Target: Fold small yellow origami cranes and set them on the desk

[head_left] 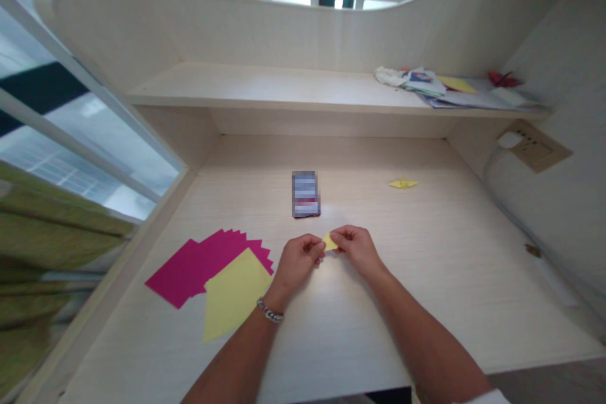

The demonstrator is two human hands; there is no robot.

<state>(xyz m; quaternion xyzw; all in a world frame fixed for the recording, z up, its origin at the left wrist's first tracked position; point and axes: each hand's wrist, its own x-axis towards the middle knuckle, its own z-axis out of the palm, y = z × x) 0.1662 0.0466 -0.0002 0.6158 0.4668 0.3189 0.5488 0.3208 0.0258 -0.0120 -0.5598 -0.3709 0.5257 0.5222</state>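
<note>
Between my two hands is a small folded piece of yellow paper, held just above the desk. My left hand pinches its left edge with thumb and fingers. On the other side, my right hand grips the right edge, its thumb lying over the paper. The fingers cover much of the piece, so its exact folded shape is hard to make out. Beyond the hands lies a phone with its screen lit and blurred. A folded yellow paper figure rests farther off to the right.
Left of my forearm, magenta paper sheets are fanned out, with a yellow sheet over them. A shelf spans the back, bearing a pile of papers. At right, a cable runs down from a wall socket.
</note>
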